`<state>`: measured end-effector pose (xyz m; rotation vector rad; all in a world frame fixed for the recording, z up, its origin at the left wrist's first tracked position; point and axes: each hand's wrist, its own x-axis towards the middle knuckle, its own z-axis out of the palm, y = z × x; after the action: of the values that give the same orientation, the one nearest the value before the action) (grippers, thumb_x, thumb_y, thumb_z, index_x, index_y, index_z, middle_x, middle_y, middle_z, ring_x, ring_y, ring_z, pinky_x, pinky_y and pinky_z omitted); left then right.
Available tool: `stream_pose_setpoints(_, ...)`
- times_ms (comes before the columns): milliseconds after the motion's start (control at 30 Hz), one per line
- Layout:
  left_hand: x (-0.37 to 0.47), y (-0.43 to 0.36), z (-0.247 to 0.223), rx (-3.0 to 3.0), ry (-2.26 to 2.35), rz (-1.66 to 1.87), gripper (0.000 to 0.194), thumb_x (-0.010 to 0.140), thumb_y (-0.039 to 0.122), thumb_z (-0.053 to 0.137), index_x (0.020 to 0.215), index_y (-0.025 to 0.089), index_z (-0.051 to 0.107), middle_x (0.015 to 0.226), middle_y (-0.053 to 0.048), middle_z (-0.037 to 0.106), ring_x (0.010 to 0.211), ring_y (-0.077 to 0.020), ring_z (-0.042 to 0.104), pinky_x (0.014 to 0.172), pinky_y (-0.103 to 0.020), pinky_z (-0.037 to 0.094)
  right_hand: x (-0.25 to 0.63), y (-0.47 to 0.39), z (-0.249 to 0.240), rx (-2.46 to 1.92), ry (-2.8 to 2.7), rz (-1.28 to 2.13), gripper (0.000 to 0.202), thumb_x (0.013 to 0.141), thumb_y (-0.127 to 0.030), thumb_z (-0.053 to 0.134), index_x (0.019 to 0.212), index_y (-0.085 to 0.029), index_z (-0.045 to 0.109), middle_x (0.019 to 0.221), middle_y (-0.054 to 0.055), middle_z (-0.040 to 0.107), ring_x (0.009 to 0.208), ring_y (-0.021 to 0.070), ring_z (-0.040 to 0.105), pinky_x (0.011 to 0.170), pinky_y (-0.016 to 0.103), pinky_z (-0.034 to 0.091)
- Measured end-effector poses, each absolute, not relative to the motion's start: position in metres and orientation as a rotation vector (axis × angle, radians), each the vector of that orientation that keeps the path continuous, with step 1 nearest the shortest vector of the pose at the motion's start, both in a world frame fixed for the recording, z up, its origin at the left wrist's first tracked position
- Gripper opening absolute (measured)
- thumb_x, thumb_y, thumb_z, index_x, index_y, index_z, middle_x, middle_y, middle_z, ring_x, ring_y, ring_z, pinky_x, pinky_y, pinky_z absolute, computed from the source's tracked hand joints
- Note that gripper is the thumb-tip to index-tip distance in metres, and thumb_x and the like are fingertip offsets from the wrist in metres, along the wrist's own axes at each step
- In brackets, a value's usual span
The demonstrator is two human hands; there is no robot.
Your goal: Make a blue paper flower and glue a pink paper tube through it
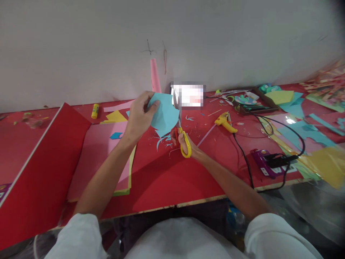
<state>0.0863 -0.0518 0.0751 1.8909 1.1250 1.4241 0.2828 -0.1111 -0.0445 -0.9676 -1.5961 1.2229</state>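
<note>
My left hand (142,115) pinches a piece of light blue paper (165,113) with a mostly rounded outline, thumb in front and fingers behind. In my right hand (179,139) is a pair of scissors (185,145) with yellow and red handles. Its blades point upward, apart from each other, at the right edge of the paper. A pointed flap hangs from the lower left of the sheet. Thin blue paper scraps (161,142) lie on the red table (161,183) below the hands.
Stacked coloured sheets (94,158) lie left, beside an upright red panel (40,169). A glue stick (95,111) stands behind them. To the right are a yellow glue gun (226,121), a purple power strip (265,163) with black cables, and a dark tray (253,102). A blurred bright screen (188,95) leans against the wall.
</note>
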Motion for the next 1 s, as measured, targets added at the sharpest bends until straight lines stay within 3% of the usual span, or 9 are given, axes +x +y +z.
stream_pose_setpoints(133, 0.078, -0.051, 0.083, 1.967, 1.121, 1.404, 0.017, 0.092, 0.034, 0.078, 0.106, 0.026, 0.071, 0.077, 0.000, 0.055, 0.070, -0.0167, 0.056, 0.066, -0.032, 0.047, 0.283, -0.115, -0.045, -0.887, -1.619, 1.239, 0.083, 0.085, -0.105, 0.032, 0.082, -0.024, 0.051, 0.070, -0.001, 0.050, 0.064, 0.0156, 0.046, 0.061, 0.033, 0.040)
stream_pose_setpoints(433, 0.071, -0.052, 0.089, 2.094, 1.216, 1.458, 0.012, 0.096, 0.023, 0.068, 0.107, 0.027, 0.072, 0.090, -0.003, 0.070, 0.083, -0.0187, 0.062, 0.076, -0.035, 0.049, 0.285, -0.120, -0.040, -0.840, -1.636, 1.280, 0.079, 0.088, -0.101, 0.038, 0.085, -0.023, 0.053, 0.070, -0.001, 0.048, 0.064, 0.0148, 0.044, 0.059, 0.031, 0.039)
stream_pose_setpoints(600, 0.074, -0.055, 0.090, 2.179, 1.260, 1.406, 0.016, 0.096, 0.018, 0.061, 0.107, 0.025, 0.071, 0.093, -0.002, 0.072, 0.081, -0.0170, 0.062, 0.076, -0.035, 0.047, 0.286, -0.120, -0.042, -0.849, -1.646, 1.268, 0.076, 0.088, -0.100, 0.040, 0.085, -0.025, 0.050, 0.069, -0.003, 0.047, 0.062, 0.0144, 0.043, 0.058, 0.031, 0.037)
stream_pose_setpoints(800, 0.083, -0.061, 0.089, 2.187, 1.311, 1.341, 0.005, 0.095, 0.020, 0.067, 0.099, 0.023, 0.066, 0.090, 0.000, 0.070, 0.080, -0.0153, 0.060, 0.074, -0.031, 0.048, 0.285, -0.121, -0.037, -0.894, -1.642, 1.251, 0.079, 0.085, -0.103, 0.040, 0.083, -0.025, 0.050, 0.068, -0.002, 0.048, 0.062, 0.0150, 0.043, 0.057, 0.031, 0.038)
stream_pose_setpoints(1000, 0.086, -0.062, 0.087, 2.096, 1.276, 1.338, 0.007, 0.092, 0.017, 0.069, 0.093, 0.021, 0.063, 0.081, 0.002, 0.065, 0.073, -0.0132, 0.058, 0.066, -0.028, 0.045, 0.285, -0.121, -0.034, -0.913, -1.633, 1.185, 0.080, 0.086, -0.103, 0.037, 0.077, -0.025, 0.050, 0.067, -0.001, 0.049, 0.062, 0.0151, 0.045, 0.059, 0.032, 0.037)
